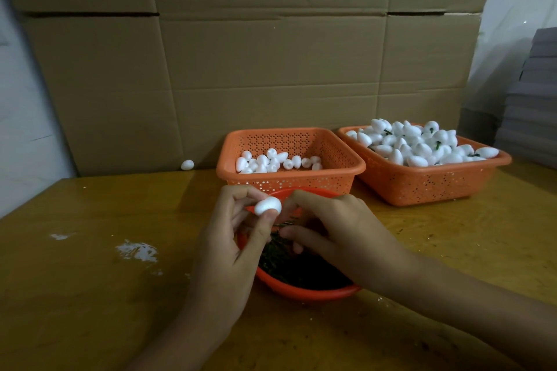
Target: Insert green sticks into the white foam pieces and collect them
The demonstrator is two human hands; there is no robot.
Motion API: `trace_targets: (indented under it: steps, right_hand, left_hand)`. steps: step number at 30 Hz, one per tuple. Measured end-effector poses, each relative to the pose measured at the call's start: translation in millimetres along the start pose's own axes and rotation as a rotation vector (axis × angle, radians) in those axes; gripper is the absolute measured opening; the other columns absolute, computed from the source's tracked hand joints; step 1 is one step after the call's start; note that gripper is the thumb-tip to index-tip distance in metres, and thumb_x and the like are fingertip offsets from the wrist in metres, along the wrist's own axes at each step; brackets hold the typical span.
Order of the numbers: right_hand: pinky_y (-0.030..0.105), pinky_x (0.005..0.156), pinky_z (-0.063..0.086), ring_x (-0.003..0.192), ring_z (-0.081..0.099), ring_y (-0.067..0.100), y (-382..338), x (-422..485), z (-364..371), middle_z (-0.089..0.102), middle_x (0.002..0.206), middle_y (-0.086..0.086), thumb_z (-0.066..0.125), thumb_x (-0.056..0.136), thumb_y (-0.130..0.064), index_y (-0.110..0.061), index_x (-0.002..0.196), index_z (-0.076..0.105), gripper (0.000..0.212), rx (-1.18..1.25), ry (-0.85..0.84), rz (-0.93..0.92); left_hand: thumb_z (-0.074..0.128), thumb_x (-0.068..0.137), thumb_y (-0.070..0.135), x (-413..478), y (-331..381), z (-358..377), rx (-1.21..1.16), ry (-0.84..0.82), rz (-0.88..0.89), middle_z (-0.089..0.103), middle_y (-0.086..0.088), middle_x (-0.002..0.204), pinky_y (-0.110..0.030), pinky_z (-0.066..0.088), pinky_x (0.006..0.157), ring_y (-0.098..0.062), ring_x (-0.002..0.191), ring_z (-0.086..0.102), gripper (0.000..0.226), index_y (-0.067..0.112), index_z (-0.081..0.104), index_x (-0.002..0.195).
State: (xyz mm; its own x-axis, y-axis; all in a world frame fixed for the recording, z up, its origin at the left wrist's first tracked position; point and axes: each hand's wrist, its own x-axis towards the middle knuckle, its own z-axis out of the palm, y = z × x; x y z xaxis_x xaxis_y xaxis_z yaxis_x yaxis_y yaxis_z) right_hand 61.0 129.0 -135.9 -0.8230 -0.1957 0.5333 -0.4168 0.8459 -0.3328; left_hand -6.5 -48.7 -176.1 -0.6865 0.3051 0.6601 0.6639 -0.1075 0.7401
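I've got my left grip (231, 235) pinching a white foam piece (268, 206) above the red bowl (301, 292) of green sticks (286, 268). My right grip (334, 223) is curled beside it, and I can't tell what it holds.

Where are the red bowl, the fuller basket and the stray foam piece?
red bowl (307, 292): head view, front rim.
fuller basket (422, 187): head view, front wall.
stray foam piece (187, 164): head view, its middle.

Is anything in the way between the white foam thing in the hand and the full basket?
Only the person's own right hand, close beside the foam piece that the left hand pinches. Beyond it, the near corner of the emptier basket sits by the path to the full basket; lifting over should clear it.
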Motion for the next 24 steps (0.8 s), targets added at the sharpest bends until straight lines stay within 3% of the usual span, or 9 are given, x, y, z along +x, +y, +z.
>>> trace_targets:
  steps: [7,9,14,17,20,24]
  right_hand:
    - [0.033,0.069,0.056,0.074,0.07,0.005,8,2,2,0.07,0.074,-0.013,0.078,0.09,-0.031,-0.026,0.094,0.067,0.013,0.081,0.043,0.055]
    - [0.034,0.071,0.057,0.073,0.071,0.006,13,3,1,0.071,0.076,-0.013,0.077,0.092,-0.028,-0.027,0.094,0.069,0.009,0.146,0.044,0.09]
    - [0.035,0.078,0.061,0.072,0.075,0.011,25,7,-3,0.077,0.083,-0.005,0.076,0.093,-0.019,-0.023,0.099,0.071,0.009,0.327,0.075,0.215]
    - [0.035,0.079,0.063,0.074,0.076,0.013,26,7,-4,0.079,0.088,-0.005,0.077,0.092,-0.02,-0.024,0.108,0.07,0.018,0.406,0.051,0.257]
    - [0.034,0.082,0.064,0.077,0.077,0.012,26,7,-4,0.08,0.089,-0.008,0.079,0.089,-0.023,-0.027,0.111,0.073,0.023,0.416,0.048,0.276]
    - [0.031,0.08,0.063,0.079,0.077,0.014,25,6,-6,0.08,0.09,-0.006,0.079,0.086,-0.02,-0.022,0.102,0.078,0.016,0.468,0.056,0.278]
  left_hand:
    - [0.058,0.101,0.045,1,-1,-1,0.034,0.003,0.005,0.071,0.007,0.094,-0.015,0.05,0.073,-0.018,0.084,0.07,0.009,0.041,0.056,0.109]
    - [0.062,0.104,0.04,1,-2,-1,-0.005,0.002,-0.008,0.073,0.005,0.1,-0.016,0.053,0.077,-0.018,0.089,0.073,0.007,0.04,0.058,0.109]
    - [0.077,0.089,0.017,3,-3,-3,-0.067,0.004,-0.034,0.075,0.016,0.117,-0.019,0.056,0.093,-0.006,0.113,0.071,0.027,0.037,0.067,0.104]
    - [0.08,0.084,0.019,4,-5,-5,-0.078,0.018,-0.033,0.075,0.014,0.118,-0.02,0.057,0.092,-0.008,0.113,0.072,0.021,0.028,0.07,0.102]
    - [0.081,0.086,0.003,5,-7,-7,-0.006,0.027,0.023,0.073,0.005,0.117,-0.024,0.058,0.093,-0.016,0.114,0.071,0.025,0.021,0.072,0.101]
    - [0.078,0.09,0.009,4,-7,-6,-0.013,0.024,-0.001,0.075,0.008,0.113,-0.023,0.058,0.092,-0.013,0.111,0.073,0.026,0.028,0.074,0.107]
